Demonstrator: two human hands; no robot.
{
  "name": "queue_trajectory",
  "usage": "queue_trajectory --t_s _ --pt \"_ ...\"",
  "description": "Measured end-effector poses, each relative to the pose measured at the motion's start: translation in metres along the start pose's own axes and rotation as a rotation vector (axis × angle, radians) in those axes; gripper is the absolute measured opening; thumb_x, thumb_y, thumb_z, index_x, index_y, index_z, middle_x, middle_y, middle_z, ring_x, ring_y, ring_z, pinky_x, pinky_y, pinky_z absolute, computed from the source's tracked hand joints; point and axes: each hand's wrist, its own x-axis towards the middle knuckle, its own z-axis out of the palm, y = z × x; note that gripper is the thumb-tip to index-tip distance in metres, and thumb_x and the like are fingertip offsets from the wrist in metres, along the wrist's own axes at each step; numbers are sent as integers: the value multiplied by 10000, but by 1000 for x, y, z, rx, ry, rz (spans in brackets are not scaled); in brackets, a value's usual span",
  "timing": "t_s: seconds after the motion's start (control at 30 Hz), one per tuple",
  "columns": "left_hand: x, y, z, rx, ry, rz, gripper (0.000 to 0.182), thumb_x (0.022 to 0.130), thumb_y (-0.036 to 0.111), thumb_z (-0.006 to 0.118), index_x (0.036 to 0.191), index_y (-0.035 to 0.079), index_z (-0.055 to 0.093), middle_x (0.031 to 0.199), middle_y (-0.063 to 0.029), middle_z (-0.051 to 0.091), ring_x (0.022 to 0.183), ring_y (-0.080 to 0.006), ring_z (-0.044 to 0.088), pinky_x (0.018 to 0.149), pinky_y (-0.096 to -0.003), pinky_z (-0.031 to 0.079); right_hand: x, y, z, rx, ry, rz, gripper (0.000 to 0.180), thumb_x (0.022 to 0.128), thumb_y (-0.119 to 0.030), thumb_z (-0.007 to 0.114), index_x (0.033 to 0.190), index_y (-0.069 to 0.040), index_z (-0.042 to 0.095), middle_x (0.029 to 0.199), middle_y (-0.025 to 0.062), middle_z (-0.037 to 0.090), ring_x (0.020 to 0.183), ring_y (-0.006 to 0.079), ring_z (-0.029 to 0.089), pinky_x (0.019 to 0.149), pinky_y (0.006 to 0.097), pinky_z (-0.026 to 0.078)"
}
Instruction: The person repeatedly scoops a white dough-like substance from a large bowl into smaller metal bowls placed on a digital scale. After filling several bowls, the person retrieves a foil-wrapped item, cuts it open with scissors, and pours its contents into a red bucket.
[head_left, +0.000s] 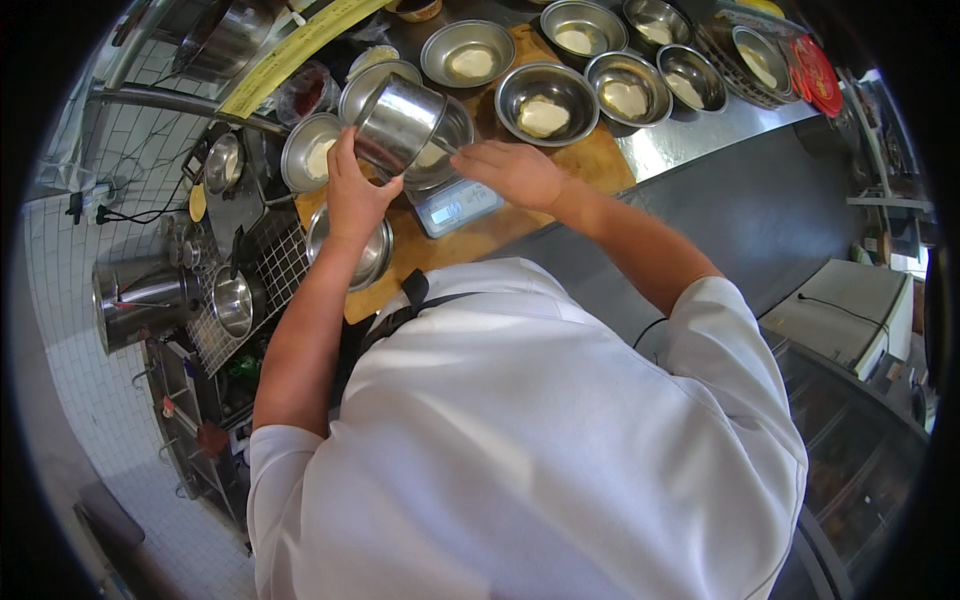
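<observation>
My left hand grips a shiny metal pot, tilted over a steel bowl that rests on a digital kitchen scale. Pale contents show in that bowl, partly hidden by the pot. With fingers closed around a thin utensil handle, my right hand is just right of the pot; the utensil's far end is hidden. Right of the scale, a steel bowl holds a pale, creamy portion. Another such bowl stands left of my left hand.
Several more bowls with pale portions stand along the back, including one bowl on the wooden board. Stacked empty bowls sit below my left hand. A wire rack, a small bowl and a large steel pot are at left.
</observation>
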Motion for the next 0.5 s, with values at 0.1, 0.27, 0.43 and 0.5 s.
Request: queue_trajectory --t_s 0.1,0.27,0.43,0.5 --pt "-1 -2 1 -49 23 -36 970 679 168 917 1481 13 394 1328 -202 503 1235 -360 539 1032 -429 487 3 -3 1 31 -20 19 377 919 -149 647 1292 -89 644 1230 117 673 1083 294 683 844 382 598" --pt "-5 -5 1 -57 -16 -106 993 676 184 915 1486 6 368 1372 -222 479 1284 -394 500 1081 -443 456 9 -8 1 23 -70 14 365 927 -158 651 1285 -83 645 1233 120 673 1076 292 683 835 381 599" --pt "-5 -6 1 -130 -19 -152 995 692 193 910 1491 -5 350 1394 -236 459 1309 -402 485 1104 -453 440 14 -6 1 11 3 45 398 915 -157 659 1307 -92 633 1235 113 665 1066 291 682 824 379 599" --pt "-3 -7 2 -148 1 -134 995 697 186 909 1492 -14 345 1392 -235 454 1304 -390 493 1099 -446 451 17 -5 3 2 19 49 401 914 -153 659 1309 -94 626 1235 107 661 1062 292 679 818 380 599"
